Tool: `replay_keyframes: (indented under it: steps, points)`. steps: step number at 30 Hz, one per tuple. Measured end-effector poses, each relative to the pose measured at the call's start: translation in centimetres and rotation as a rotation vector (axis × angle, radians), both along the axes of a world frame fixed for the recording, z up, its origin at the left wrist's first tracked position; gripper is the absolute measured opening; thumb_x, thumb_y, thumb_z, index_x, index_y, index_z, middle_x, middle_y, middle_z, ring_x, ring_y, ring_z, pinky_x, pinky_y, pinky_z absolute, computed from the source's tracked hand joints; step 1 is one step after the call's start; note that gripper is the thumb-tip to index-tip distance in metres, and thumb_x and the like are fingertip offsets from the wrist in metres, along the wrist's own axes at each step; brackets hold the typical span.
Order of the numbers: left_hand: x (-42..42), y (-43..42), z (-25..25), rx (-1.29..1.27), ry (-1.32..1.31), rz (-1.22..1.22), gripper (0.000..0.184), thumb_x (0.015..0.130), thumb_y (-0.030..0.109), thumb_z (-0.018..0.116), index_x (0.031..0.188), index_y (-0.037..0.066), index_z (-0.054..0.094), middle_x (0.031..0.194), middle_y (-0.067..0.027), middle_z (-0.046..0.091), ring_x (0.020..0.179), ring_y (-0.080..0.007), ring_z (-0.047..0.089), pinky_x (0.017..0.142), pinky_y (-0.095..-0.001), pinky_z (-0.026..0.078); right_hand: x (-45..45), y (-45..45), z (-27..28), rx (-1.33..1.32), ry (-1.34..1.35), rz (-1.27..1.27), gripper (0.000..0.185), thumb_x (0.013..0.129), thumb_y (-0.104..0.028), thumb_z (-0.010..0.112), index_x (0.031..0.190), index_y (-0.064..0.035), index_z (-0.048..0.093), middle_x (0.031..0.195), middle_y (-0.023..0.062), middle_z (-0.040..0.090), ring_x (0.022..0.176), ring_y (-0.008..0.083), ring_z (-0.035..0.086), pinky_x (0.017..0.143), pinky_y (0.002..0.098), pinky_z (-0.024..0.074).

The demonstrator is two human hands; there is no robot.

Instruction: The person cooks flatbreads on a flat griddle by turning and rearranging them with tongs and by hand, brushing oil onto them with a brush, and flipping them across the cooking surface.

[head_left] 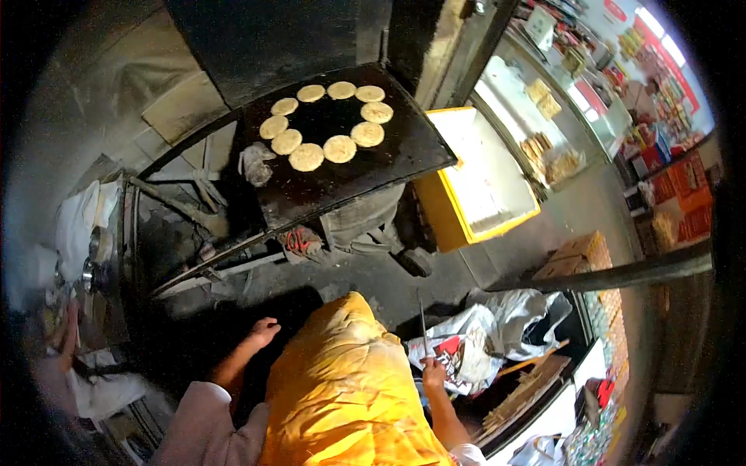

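"Rod in the right hand, and those fingers are closed round its near end!"

"Thin one, too, pointing away from the person, forward toward the floor in front of the griddle. And the left hand?"

"Out on the other side of the yellow apron, fingers loosely bent and parted from the palm, hovering over deep shadow, well apart from the griddle."

"Back to the right, then: white bags bunched up just beside the rod, red print showing on one, and split wood lying behind them, nearer the person."

"Now look ahead! Ten round flatbreads sit on the griddle, set in a ring round a dark middle."

"A grey rag is slumped at the griddle's left edge, and something red and grey sits below the front edge, too unclear to name."

"Over on the right stands a yellow box, its top open and its inside bright white, right by the griddle's corner."

"Past that, a glass case with more bread in it, and shop shelves crowded with goods at the far right."
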State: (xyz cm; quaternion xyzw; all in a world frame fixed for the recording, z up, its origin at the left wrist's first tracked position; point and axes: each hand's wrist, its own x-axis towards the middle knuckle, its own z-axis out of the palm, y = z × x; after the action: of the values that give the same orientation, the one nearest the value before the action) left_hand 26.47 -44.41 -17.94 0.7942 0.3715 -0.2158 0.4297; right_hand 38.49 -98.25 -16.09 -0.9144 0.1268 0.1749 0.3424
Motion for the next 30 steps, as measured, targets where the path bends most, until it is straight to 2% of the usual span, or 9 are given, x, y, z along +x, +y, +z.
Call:
replay_keyframes:
  steps: [4, 6, 11, 14, 21, 24, 27, 29, 30]
  points:
    - [0.1, 0.3, -2.2, -0.139, -0.276, 0.138, 0.043, 0.09, 0.029, 0.065, 0.125, 0.005, 0.06, 0.116, -0.0114, 0.066, 0.104, -0.0254, 0.063, 0.089, -0.0356, 0.05, 7.2, 5.4, 4.9, 0.183, -0.027, 0.047, 0.047, 0.099, -0.039, 0.049, 0.089, 0.0034, 0.068, 0.053, 0.0045, 0.047, 0.051, 0.0166, 0.045, 0.05, 0.0378, 0.0353]
    - [6.1, -1.5, 9.8, -0.336, -0.017, 0.359, 0.046, 0.092, 0.03, 0.063, 0.131, 0.007, 0.055, 0.114, -0.0072, 0.065, 0.1, -0.0204, 0.064, 0.082, -0.0345, 0.05, 10.6, 8.8, 7.3, 0.452, 0.02, -0.063, 0.049, 0.1, -0.043, 0.05, 0.092, 0.0017, 0.068, 0.056, -0.003, 0.044, 0.05, 0.0098, 0.041, 0.047, 0.0307, 0.0298]
    - [12.4, 3.3, 12.2, -0.386, -0.208, 0.358, 0.046, 0.095, 0.035, 0.06, 0.132, 0.009, 0.053, 0.115, -0.004, 0.064, 0.095, -0.0154, 0.064, 0.081, -0.0314, 0.047, 19.0, 16.9, 11.6, 0.688, 0.051, -0.028, 0.035, 0.099, -0.038, 0.053, 0.101, -0.0053, 0.066, 0.061, -0.0065, 0.041, 0.05, 0.0036, 0.035, 0.044, 0.0215, 0.026]
    - [17.4, 6.6, 15.2, -0.375, -0.372, 0.347, 0.045, 0.096, 0.035, 0.06, 0.132, 0.009, 0.054, 0.115, -0.0051, 0.065, 0.095, -0.0148, 0.064, 0.082, -0.0297, 0.047, 25.5, 22.6, 14.6, 0.778, -0.124, 0.057, 0.034, 0.101, -0.025, 0.052, 0.126, -0.0039, 0.056, 0.066, -0.0075, 0.04, 0.051, 0.0035, 0.033, 0.045, 0.0215, 0.0264]
    - [28.2, 17.5, 16.2, -0.134, -0.759, 0.119, 0.036, 0.1, 0.022, 0.055, 0.132, 0.005, 0.054, 0.109, -0.0056, 0.065, 0.091, -0.0103, 0.059, 0.08, -0.0246, 0.046, 45.9, 32.6, 10.7, 0.388, -0.495, 0.29, 0.036, 0.102, -0.022, 0.05, 0.131, -0.0008, 0.054, 0.085, -0.0007, 0.055, 0.065, 0.0067, 0.041, 0.058, 0.0243, 0.0373]
    - [32.1, 21.4, 18.1, -0.022, -0.418, 0.043, 0.037, 0.098, 0.017, 0.056, 0.134, 0.007, 0.052, 0.105, -0.0032, 0.064, 0.088, -0.007, 0.056, 0.079, -0.0211, 0.043, 52.7, 35.5, 9.7, 0.191, -0.473, 0.308, 0.037, 0.1, -0.015, 0.05, 0.134, -0.0015, 0.053, 0.098, 0.0074, 0.063, 0.077, 0.0139, 0.054, 0.067, 0.0308, 0.0456]
    - [36.6, 25.1, 16.7, 0.216, -0.529, -0.12, 0.045, 0.094, 0.014, 0.06, 0.136, 0.008, 0.049, 0.123, -0.0108, 0.058, 0.105, -0.0228, 0.057, 0.09, -0.032, 0.045, 55.8, 38.9, 10.0, 0.568, -0.301, 0.319, 0.038, 0.093, -0.01, 0.054, 0.13, 0.0021, 0.055, 0.106, 0.0154, 0.068, 0.091, 0.0205, 0.062, 0.077, 0.0346, 0.0498]
    - [39.6, 27.7, 15.3, 0.42, -0.726, -0.294, 0.05, 0.09, 0.015, 0.062, 0.137, 0.006, 0.047, 0.139, -0.0174, 0.047, 0.123, -0.0396, 0.046, 0.102, -0.0463, 0.04, 56.1, 40.4, 11.4, 0.405, -0.368, 0.391, 0.038, 0.093, -0.01, 0.055, 0.128, 0.0028, 0.055, 0.108, 0.0173, 0.068, 0.093, 0.0218, 0.062, 0.078, 0.0354, 0.05]
    - [41.2, 28.5, 15.5, 0.514, -0.662, -0.338, 0.052, 0.09, 0.017, 0.064, 0.137, 0.006, 0.046, 0.137, -0.0158, 0.048, 0.125, -0.0381, 0.045, 0.102, -0.0443, 0.039, 56.0, 40.8, 11.9, 0.244, -0.433, 0.467, 0.037, 0.092, -0.009, 0.055, 0.127, 0.0035, 0.056, 0.111, 0.0192, 0.067, 0.096, 0.0232, 0.063, 0.08, 0.0361, 0.0502]
